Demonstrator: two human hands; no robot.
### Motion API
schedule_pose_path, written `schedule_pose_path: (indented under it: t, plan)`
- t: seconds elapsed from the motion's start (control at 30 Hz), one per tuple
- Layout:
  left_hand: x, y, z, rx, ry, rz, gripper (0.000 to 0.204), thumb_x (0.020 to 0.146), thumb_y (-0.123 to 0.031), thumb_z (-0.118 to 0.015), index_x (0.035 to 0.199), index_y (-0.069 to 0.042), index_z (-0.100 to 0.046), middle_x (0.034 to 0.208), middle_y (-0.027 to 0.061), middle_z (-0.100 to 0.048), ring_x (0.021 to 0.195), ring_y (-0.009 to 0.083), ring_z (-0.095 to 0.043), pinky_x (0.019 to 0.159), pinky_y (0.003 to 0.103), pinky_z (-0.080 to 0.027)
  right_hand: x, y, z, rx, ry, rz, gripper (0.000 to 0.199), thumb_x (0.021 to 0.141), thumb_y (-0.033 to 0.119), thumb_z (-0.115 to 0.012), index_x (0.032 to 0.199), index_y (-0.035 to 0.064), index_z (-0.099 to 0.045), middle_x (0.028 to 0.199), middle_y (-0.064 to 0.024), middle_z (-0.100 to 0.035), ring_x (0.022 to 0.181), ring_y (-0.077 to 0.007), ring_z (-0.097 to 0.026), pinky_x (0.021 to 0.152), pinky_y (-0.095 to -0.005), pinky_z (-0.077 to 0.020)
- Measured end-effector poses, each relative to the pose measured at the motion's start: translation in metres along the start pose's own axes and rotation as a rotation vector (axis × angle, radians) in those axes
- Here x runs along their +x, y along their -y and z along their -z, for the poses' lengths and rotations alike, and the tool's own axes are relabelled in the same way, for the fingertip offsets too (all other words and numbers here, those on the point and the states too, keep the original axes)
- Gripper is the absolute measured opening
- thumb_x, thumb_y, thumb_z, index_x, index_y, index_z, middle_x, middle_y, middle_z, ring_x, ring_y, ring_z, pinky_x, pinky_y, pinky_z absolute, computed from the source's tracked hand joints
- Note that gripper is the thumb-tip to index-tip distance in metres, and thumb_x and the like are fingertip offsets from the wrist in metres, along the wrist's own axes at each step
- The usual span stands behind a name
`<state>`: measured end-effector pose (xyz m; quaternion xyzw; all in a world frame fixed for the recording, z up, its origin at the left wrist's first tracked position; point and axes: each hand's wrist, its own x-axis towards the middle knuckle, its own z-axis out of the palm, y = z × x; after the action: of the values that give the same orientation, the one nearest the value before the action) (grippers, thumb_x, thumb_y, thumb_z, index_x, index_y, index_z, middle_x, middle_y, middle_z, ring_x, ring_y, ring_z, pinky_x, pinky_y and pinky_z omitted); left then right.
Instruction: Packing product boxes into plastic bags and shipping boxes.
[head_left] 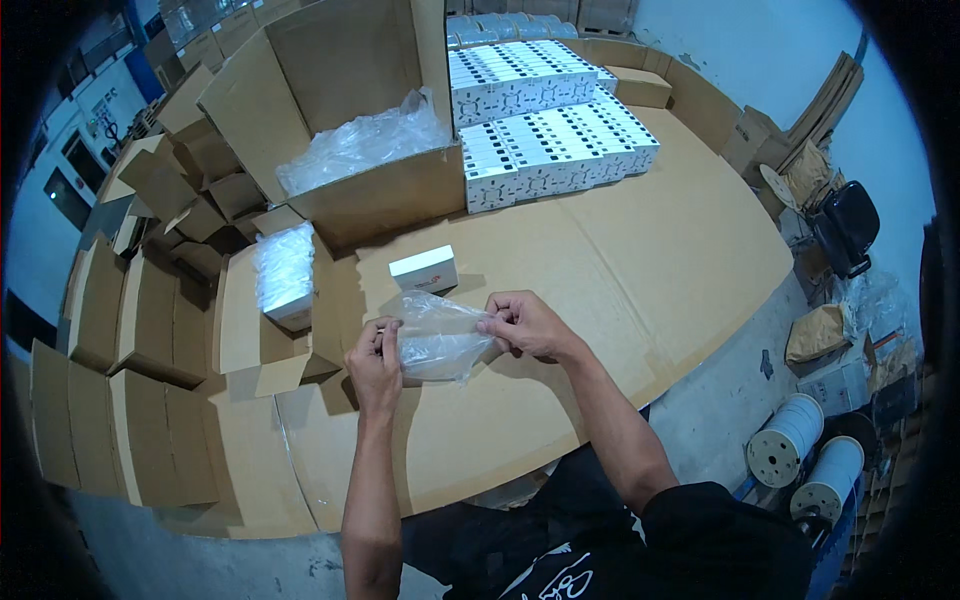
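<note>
A clear plastic bag (440, 345) is stretched between my two hands above the cardboard-covered table. My left hand (374, 368) pinches its left edge, and my right hand (530, 325) grips the upper right corner. Just beyond the bag, a small white box (423, 268) rests on the cardboard. To the left stands an open carton (327, 290), with white boxes in clear bags (285, 262) packed along one side of it.
Behind the white box, a large open carton (390, 200) holds a heap of clear bags (365, 143). Stacked white boxes (560, 140) fill the table's back. Several open cartons (155, 310) crowd the left. Cable spools (788, 440) and a black chair (848, 225) stand at the right.
</note>
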<state>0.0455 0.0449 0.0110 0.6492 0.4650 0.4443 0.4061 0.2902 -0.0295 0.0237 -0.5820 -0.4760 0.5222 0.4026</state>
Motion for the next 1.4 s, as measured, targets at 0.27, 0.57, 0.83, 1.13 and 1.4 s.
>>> schedule_pose_path:
  t: [0.27, 0.57, 0.83, 1.13, 1.4]
  plan:
    - [0.008, 0.011, 0.002, 0.080, 0.063, -0.149, 0.021, 0.100, -0.015, -0.063, 0.090, 0.002, -0.071, 0.068, 0.0029, -0.065, 0.061, 0.0059, -0.055, 0.056, 0.025, -0.044, 0.005, 0.006, -0.010, 0.060, -0.082, 0.256, 0.021, 0.091, 0.018, -0.076, 0.100, 0.0012, -0.068, 0.083, 0.0007, -0.065, 0.073, -0.0054, -0.056, 0.067, -0.0212, -0.0463]
    - [0.004, 0.007, -0.008, -0.260, 0.089, 0.044, 0.028, 0.100, -0.023, -0.067, 0.115, 0.000, -0.064, 0.085, 0.0027, -0.069, 0.079, 0.0069, -0.062, 0.064, 0.023, -0.049, 0.014, -0.005, -0.028, 0.185, -0.141, 0.204, 0.015, 0.095, 0.012, -0.071, 0.098, -0.0009, -0.064, 0.074, 0.0011, -0.063, 0.064, -0.0045, -0.055, 0.059, -0.0221, -0.0458]
    - [-0.011, 0.005, -0.030, -0.385, 0.044, 0.184, 0.026, 0.105, -0.022, -0.059, 0.113, 0.002, -0.059, 0.087, 0.0028, -0.065, 0.079, 0.0060, -0.059, 0.067, 0.023, -0.049, 0.018, -0.008, -0.057, 0.283, -0.440, 0.322, 0.022, 0.100, 0.016, -0.066, 0.085, 0.0038, -0.057, 0.068, 0.0024, -0.059, 0.059, -0.0038, -0.054, 0.051, -0.0231, -0.0413]
    - [-0.012, -0.001, -0.035, -0.035, -0.181, -0.114, 0.036, 0.109, -0.027, -0.045, 0.085, -0.002, -0.055, 0.071, 0.0012, -0.050, 0.065, 0.0077, -0.046, 0.057, 0.025, -0.037, 0.015, -0.001, -0.059, 0.388, -0.428, 0.292, 0.031, 0.106, 0.029, -0.055, 0.091, 0.0033, -0.061, 0.070, 0.0011, -0.058, 0.060, -0.0043, -0.054, 0.052, -0.0233, -0.0429]
    - [-0.015, -0.011, -0.038, -0.033, -0.135, -0.075, 0.036, 0.108, -0.026, -0.046, 0.085, -0.001, -0.056, 0.058, 0.0022, -0.045, 0.054, 0.0090, -0.044, 0.050, 0.030, -0.036, 0.024, -0.018, -0.073, 0.089, -0.613, 0.381, 0.028, 0.104, 0.022, -0.057, 0.091, -0.0018, -0.062, 0.067, -0.0054, -0.060, 0.058, -0.0099, -0.052, 0.054, -0.0314, -0.0441]
